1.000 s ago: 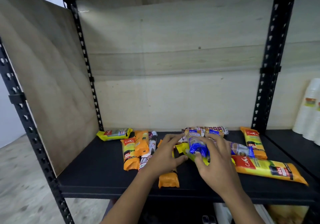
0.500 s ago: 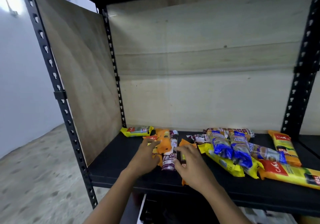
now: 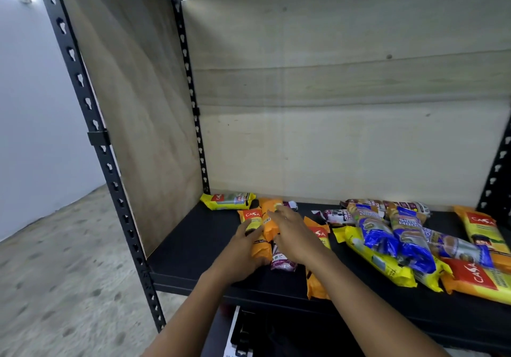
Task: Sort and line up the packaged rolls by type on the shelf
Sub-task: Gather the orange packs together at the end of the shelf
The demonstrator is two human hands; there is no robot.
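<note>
Orange packaged rolls (image 3: pixel 265 226), red labels, glossy wrappers, under both hands

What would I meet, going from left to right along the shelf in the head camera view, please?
Black upright post → yellow pack at the back corner → left hand on the orange packs → right hand → blue-and-yellow packs → orange and yellow packs at the far right.
</note>
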